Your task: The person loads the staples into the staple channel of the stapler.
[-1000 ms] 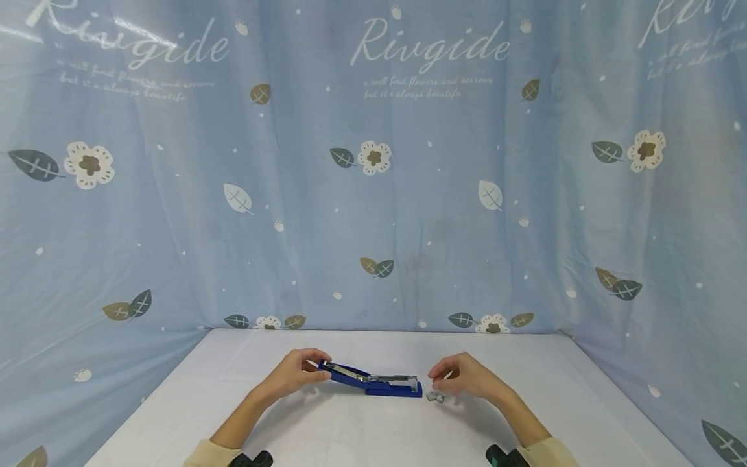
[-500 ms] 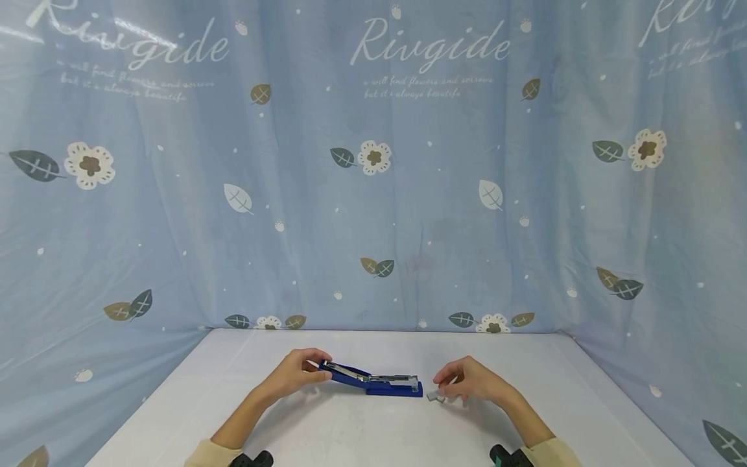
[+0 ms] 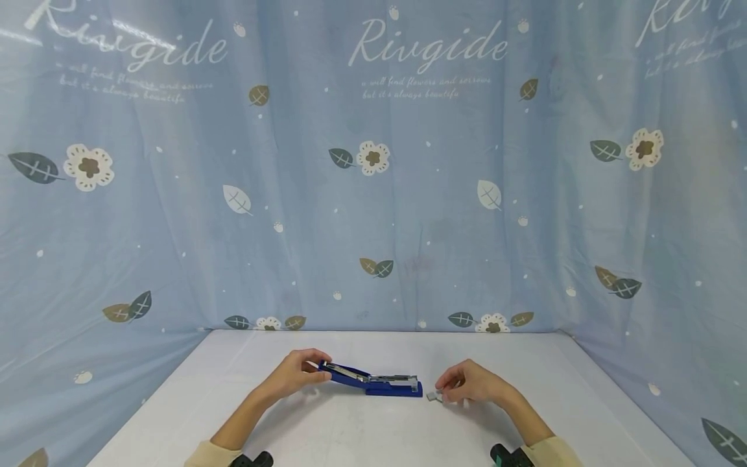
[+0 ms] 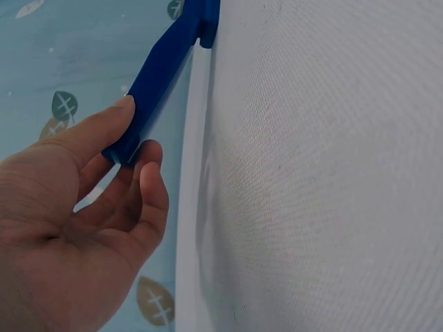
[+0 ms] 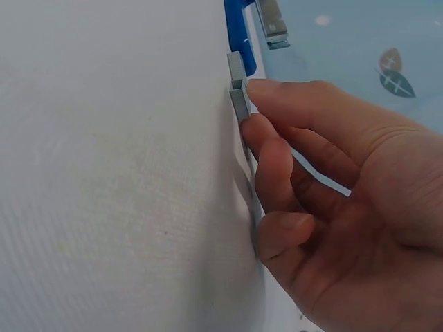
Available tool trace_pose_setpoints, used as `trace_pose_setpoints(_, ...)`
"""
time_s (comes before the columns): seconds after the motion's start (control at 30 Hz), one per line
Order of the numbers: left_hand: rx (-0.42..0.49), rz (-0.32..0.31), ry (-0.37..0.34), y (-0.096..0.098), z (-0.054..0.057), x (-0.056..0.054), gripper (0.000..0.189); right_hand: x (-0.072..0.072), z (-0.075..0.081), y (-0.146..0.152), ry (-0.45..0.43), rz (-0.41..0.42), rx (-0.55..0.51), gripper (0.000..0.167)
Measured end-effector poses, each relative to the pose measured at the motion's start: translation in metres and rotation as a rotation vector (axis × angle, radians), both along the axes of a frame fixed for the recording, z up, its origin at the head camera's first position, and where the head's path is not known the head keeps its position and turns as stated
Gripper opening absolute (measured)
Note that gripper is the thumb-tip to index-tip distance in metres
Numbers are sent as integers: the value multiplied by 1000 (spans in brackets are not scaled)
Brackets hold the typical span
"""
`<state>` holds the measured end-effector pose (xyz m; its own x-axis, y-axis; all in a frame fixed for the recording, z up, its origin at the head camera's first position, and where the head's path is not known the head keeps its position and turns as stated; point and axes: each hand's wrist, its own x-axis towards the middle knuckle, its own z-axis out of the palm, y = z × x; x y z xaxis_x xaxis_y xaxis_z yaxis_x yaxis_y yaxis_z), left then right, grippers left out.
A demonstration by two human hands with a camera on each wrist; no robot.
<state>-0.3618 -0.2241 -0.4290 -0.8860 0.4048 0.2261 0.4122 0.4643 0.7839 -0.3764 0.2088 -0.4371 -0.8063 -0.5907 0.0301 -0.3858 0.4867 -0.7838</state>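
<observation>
Left fingers (image 4: pixel 104 128) pinching stapler (image 3: pixel 393 390), right (image 5: pixel 275 166) pinching staples (image 5: pixel 239 102)

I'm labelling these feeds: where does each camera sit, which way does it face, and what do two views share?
Head: on the head, facing forward and down at the table and curtain; left hand and right hand show.
Left wrist: on that wrist, facing the left hand pinching the blue stapler.
Right wrist: on that wrist, facing the right hand at the gray staples.
Both wrist views show the blue stapler.
</observation>
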Motion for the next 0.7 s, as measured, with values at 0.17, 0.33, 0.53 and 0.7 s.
trace_pose_setpoints(0.17, -6, 6, -9, 1, -1, 0, 43, 2, 0, -1, 4, 15, 13, 21)
trace_pose_setpoints(0.33, -5, 6, -10, 0, -1, -1, 42, 3, 1, -1, 7, 23, 30, 19)
trace_pose_setpoints(0.53, -7, 8, 0, 0, -1, -2, 42, 2, 0, 0, 11, 32, 15, 16)
trace_pose_setpoints(0.7, -9, 7, -3, 0, 0, -1, 42, 0, -2, 1, 9, 29, 6, 13)
